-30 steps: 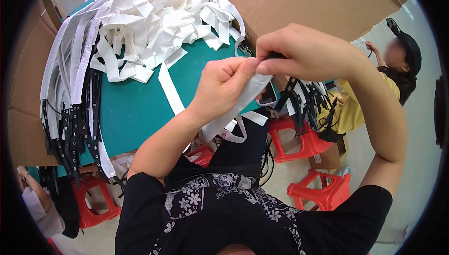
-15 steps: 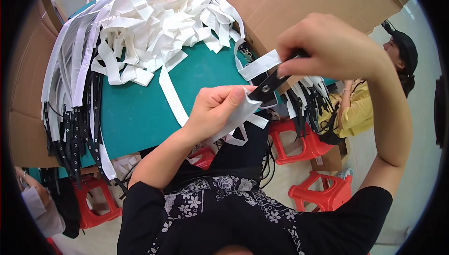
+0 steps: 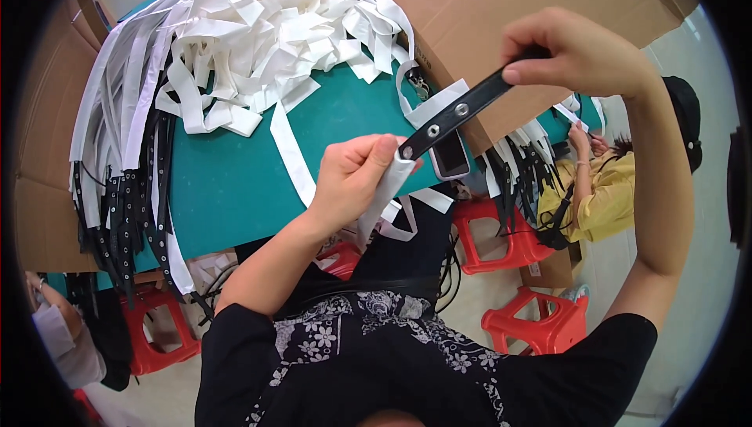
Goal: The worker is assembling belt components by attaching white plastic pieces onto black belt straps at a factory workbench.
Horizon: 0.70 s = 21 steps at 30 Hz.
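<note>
My left hand (image 3: 350, 179) is closed on a white fabric sleeve (image 3: 384, 193), thumb on top, in front of my lap. A black belt (image 3: 475, 106) with metal-ringed holes comes out of the sleeve's upper end and slants up to the right. My right hand (image 3: 578, 57) is raised at the upper right and pinches the belt's other part. Three eyelets show between the hands. How far the belt reaches inside the sleeve is hidden.
A heap of white strips (image 3: 274, 35) covers the far side of the green table (image 3: 227, 200). Sleeved black belts (image 3: 125, 215) hang over its left edge. A phone (image 3: 452, 158), a large cardboard box (image 3: 501, 43), red stools (image 3: 540, 321) and a person in yellow (image 3: 607, 192) are to the right.
My right hand has moved up and to the right, and more of the belt with its eyelets shows. The sleeve's mouth now lies closer round the belt. My left hand has barely shifted.
</note>
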{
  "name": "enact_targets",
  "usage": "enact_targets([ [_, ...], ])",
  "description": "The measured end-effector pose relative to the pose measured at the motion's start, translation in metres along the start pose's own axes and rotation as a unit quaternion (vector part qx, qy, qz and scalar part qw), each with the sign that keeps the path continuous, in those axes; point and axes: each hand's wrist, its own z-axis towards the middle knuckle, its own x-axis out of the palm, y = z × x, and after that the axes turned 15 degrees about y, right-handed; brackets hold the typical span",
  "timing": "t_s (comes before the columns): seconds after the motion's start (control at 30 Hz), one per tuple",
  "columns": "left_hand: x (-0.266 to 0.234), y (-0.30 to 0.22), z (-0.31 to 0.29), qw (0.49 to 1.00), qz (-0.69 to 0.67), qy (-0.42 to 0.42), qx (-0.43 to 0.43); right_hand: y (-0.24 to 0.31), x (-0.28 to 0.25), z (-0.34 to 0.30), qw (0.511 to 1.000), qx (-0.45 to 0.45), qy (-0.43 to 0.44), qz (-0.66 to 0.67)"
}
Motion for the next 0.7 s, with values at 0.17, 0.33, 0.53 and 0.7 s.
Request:
enact_targets([
  [0.17, 0.006, -0.005, 0.014, 0.999, 0.021, -0.004, 0.025, 0.06, -0.005, 0.03, 0.994, 0.039, 0.066, -0.081],
  [0.33, 0.007, -0.026, 0.019, 0.999, -0.022, -0.044, 0.019, 0.042, 0.016, 0.048, 0.999, -0.046, 0.015, -0.015],
  [0.53, -0.012, -0.043, 0.027, 0.973, -0.036, -0.198, 0.117, 0.047, 0.113, 0.076, 0.933, -0.041, -0.027, 0.356],
  [0.7, -0.053, -0.046, -0.007, 0.983, -0.149, 0.068, 0.085, 0.09, 0.059, 0.086, 0.86, -0.114, -0.105, 0.486],
])
